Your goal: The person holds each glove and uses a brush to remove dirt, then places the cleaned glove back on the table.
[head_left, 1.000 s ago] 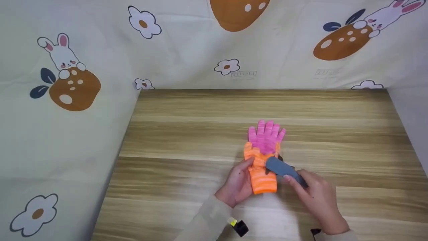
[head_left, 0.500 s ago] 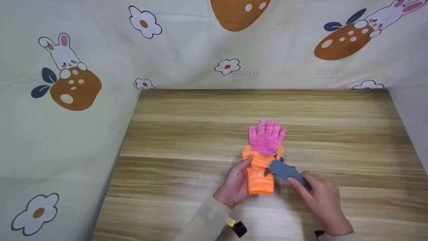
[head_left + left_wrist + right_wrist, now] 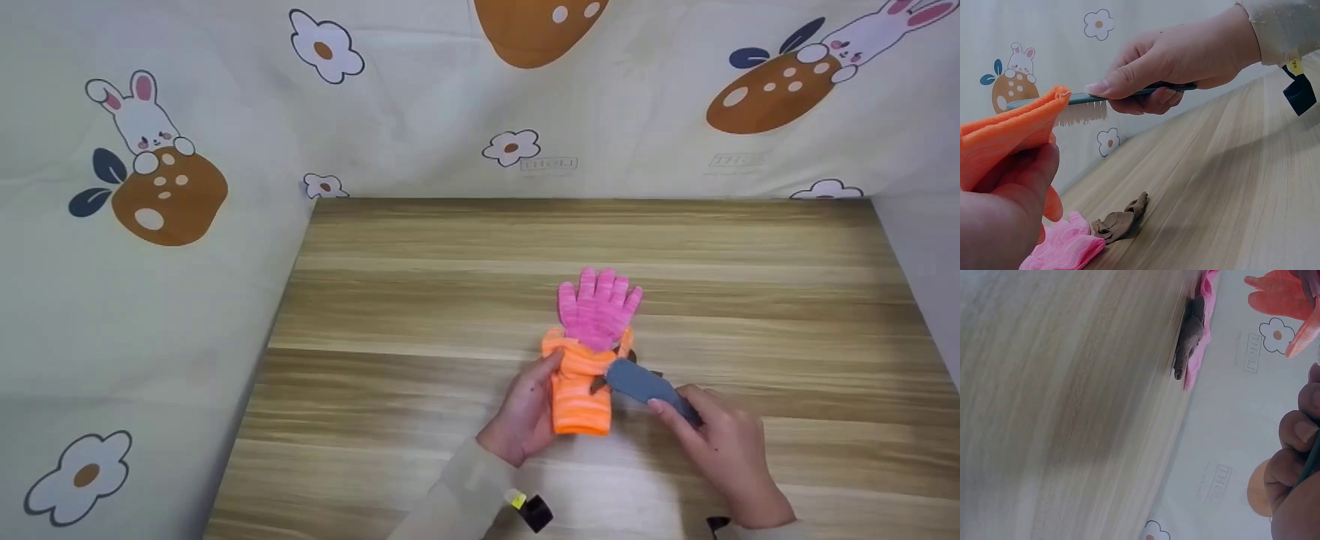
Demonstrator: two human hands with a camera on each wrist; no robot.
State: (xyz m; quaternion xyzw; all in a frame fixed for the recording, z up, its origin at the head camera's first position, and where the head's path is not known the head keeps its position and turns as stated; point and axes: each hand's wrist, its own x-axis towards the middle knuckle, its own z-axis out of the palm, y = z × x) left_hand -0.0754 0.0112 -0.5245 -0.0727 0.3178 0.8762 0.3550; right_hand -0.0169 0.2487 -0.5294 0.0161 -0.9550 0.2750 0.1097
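My left hand (image 3: 525, 412) grips an orange knitted glove (image 3: 582, 411) above the table, thumb on top and cuff toward me. In my right hand (image 3: 724, 450) is a blue-grey brush (image 3: 641, 381), pinched by its handle. The left wrist view shows the brush's pale bristles (image 3: 1082, 114) facing down, its head beside and partly behind the glove's raised edge. Whether the bristles touch the cloth I cannot tell. Beyond the orange glove, a pink knitted glove (image 3: 598, 304) lies flat, fingers pointing away. A crumpled brown cloth-like thing (image 3: 1114, 225) lies against the pink one, mostly hidden from the head view.
The wood-grain table (image 3: 390, 300) is bounded at the back and sides by pale sheeting (image 3: 420, 97) printed with rabbits and flowers. A black piece with a yellow tag (image 3: 535, 514) hangs at the left sleeve.
The orange glove has shifted slightly left, and its finger end has dropped back, showing more of the pink glove. The brush and right hand have moved a little right and toward me.
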